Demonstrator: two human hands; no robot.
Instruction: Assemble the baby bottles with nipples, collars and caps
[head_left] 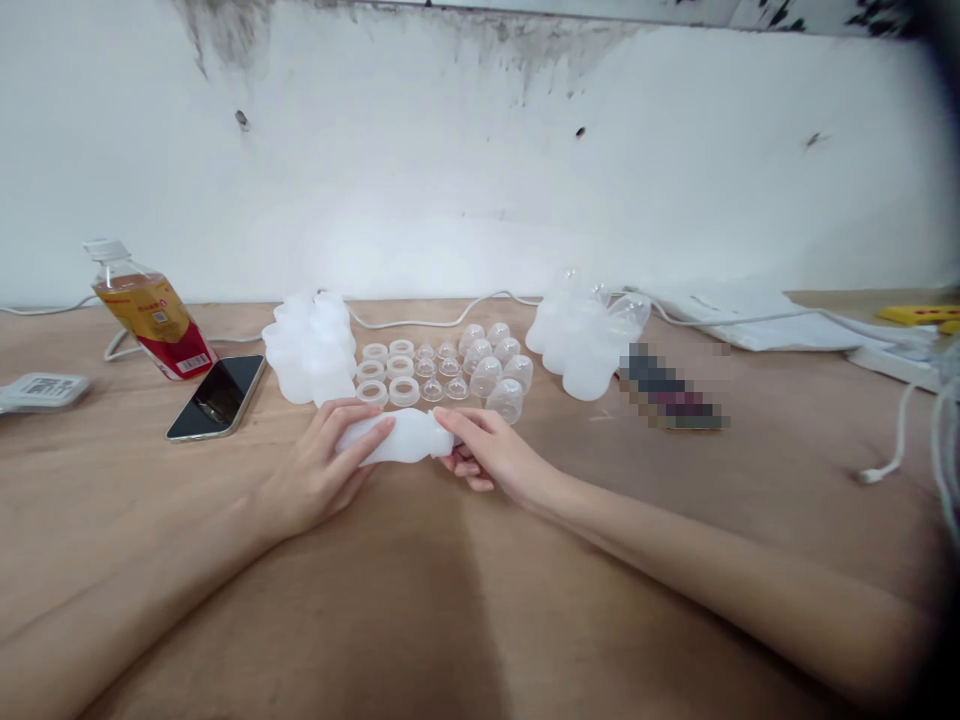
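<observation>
A white translucent baby bottle (409,438) lies on its side between my hands, just above the table's near middle. My left hand (319,470) wraps around its body from the left. At the neck end, my right hand (495,455) is closed, thumb on top and fingers curled under; whatever else sits inside those fingers is hidden. Just beyond are rows of white collar rings (405,401), clear silicone nipples (433,392) and clear dome caps (504,402). White bottles (309,350) cluster at left. Another group of bottles (585,372), some with clear domes on top, stands at right.
A drink bottle (161,315) and a phone (217,398) are on the left. To the right lie a blurred-out flat object (671,390), white plastic bags (720,315) and cable ends (892,450). A white cable (450,322) runs along the wall.
</observation>
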